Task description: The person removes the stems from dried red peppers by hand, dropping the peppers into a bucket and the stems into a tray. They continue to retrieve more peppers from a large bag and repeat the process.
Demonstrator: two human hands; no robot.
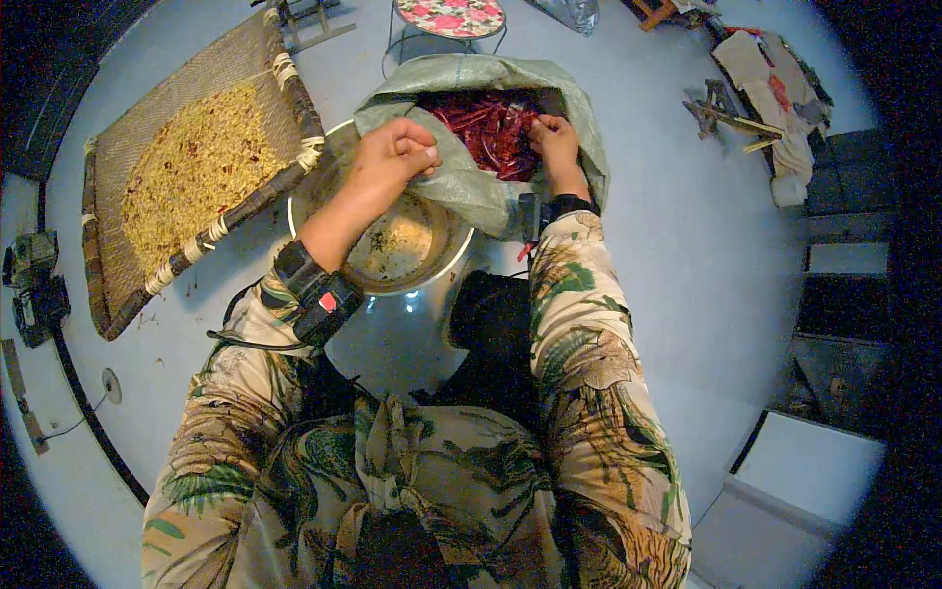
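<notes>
In the head view a pale green woven sack [491,71] stands with its mouth folded open. Dried red chillies [491,137] fill the opening. My right hand [557,149] reaches in at the right side, its fingertips closed on the chillies. Over the sack's left rim hangs my left hand [396,155], fingers curled and thumb drawn in; whatever it may pinch is too small to make out. Below that hand is a round metal basin [457,257] with dark bits and pale crumbs on its bottom, partly covered by my left forearm and the sack.
On the left, a woven tray [118,177] with a thick bound rim holds yellow seeds [196,172]. A flower-patterned stool [451,18] stands behind the sack. Cloths [775,98] and wooden pieces [726,113] lie at the far right. A white box [805,461] sits at the lower right.
</notes>
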